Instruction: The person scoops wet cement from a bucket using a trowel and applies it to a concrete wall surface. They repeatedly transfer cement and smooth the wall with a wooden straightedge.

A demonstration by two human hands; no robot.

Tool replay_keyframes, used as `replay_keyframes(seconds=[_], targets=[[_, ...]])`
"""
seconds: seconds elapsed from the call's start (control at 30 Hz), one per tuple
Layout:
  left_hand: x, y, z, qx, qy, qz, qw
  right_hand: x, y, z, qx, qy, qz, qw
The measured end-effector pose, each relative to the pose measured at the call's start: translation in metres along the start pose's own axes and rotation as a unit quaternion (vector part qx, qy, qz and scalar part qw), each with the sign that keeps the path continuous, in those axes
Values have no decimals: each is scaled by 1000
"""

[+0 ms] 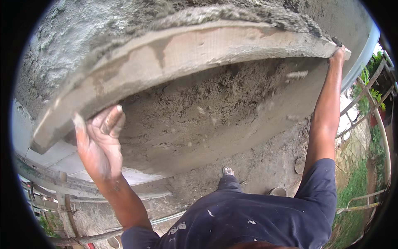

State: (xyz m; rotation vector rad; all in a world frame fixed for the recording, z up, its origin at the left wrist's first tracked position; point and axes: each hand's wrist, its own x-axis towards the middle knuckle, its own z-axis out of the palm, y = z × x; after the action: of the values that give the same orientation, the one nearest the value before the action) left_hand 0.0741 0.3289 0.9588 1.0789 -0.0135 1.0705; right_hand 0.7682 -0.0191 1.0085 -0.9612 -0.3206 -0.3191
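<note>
Board: one, long and pale with damp brown patches, the board (199, 45) spans the frame from the left edge to the upper right, bowed by the lens.
Hands: two, both mine.
Left hand: my left hand (100, 145) is at left centre, palm showing, thumb and fingers apart by the board's lower edge; whether they bear its weight I cannot tell.
Right hand: my right hand (338, 54) is at upper right, fingers clamped on the board's end, their tips mostly hidden.
Mortar: one wet grey ridge of mortar (232, 13) heaped along the board's upper edge.
Wall: one, the wall (195, 108) rough and grey under the board, smoother lower down.
Foot: one, my foot (228, 171), at lower centre on the ground (261, 174).
Container: one round container (277, 191) right of my foot.
Edges: the board's right end pokes just past my hand; its left end lies beyond my thumb.
Room: an open gap between my forearms, below the board.
</note>
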Motion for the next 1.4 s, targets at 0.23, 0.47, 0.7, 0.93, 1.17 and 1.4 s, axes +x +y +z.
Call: replay_keyframes(seconds=[0.23,0.47,0.7,0.93,1.17,1.4], targets=[[-90,-9,-116,-36,103,-62,992,-160,51,10,8,95,3,995],[-96,-40,-156,86,245,-91,961,-244,115,-25,39,160,66,984],[-105,-95,-122,40,402,-186,896,-236,107,-56,-73,205,100,971],[-159,-192,-195,-3,491,-183,852,-276,199,-96,-135,152,32,979],[-117,-92,-160,26,433,-113,894,-265,93,10,-82,161,42,983],[-53,-69,-34,-43,274,-91,956,-45,-8,-5,-14,125,15,992]])
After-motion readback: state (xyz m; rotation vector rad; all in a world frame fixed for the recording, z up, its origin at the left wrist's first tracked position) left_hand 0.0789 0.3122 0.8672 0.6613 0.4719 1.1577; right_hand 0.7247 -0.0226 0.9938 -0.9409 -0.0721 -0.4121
